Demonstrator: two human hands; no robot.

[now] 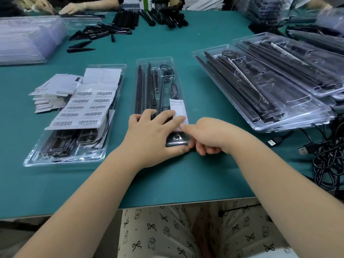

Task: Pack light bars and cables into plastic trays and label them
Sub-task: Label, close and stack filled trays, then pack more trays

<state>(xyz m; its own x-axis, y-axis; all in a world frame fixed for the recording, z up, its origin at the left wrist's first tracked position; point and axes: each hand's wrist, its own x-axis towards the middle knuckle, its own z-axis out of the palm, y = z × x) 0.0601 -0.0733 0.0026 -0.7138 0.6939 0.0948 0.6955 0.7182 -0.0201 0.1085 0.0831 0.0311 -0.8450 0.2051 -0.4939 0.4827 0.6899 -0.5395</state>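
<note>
Near end of clear plastic tray [158, 61] hidden under both hands; label [178, 108] print too blurred to read past the heading. Left hand [149, 133] lay flat, fingers [163, 116] straight, pressing on tray and label. Right hand [208, 135] pointed forefinger onto label edge, other fingers curled under (holding anything? cannot tell). Thin black light bars [143, 90] inside, centre of teal worktop [167, 175]. Glossy barcode sheet [83, 107] left.
</note>
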